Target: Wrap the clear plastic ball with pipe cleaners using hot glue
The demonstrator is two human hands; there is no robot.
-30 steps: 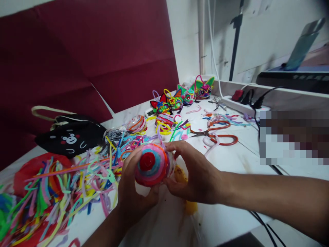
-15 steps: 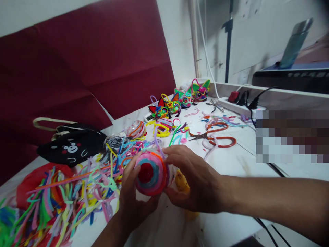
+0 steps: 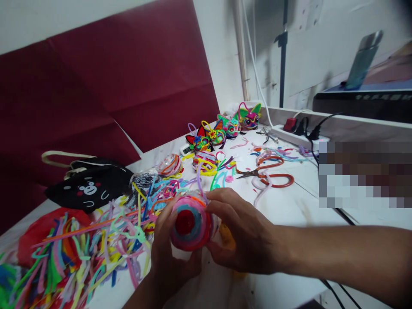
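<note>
A round ball (image 3: 189, 223) wrapped in rings of pipe cleaner, red in the centre, then blue, pink and red, is held between both hands above the white table. My left hand (image 3: 172, 257) grips its left side and underside, with the thumb below. The fingers and thumb of my right hand (image 3: 238, 231) close on its right side. A lilac pipe cleaner (image 3: 200, 178) sticks up from behind the top of the ball. Under my right hand, a yellow-orange item (image 3: 228, 236) is partly hidden.
Loose pipe cleaners (image 3: 83, 257) are heaped at the left, by a black bag (image 3: 93, 186). Open scissors (image 3: 267, 173) lie right of centre. Several cat-like heads (image 3: 232, 127) stand behind, near a power strip (image 3: 298, 136) with cables.
The ball and both hands sit slightly lower and further right in the view, and the ball is tilted a little differently. Both hands keep their hold.
</note>
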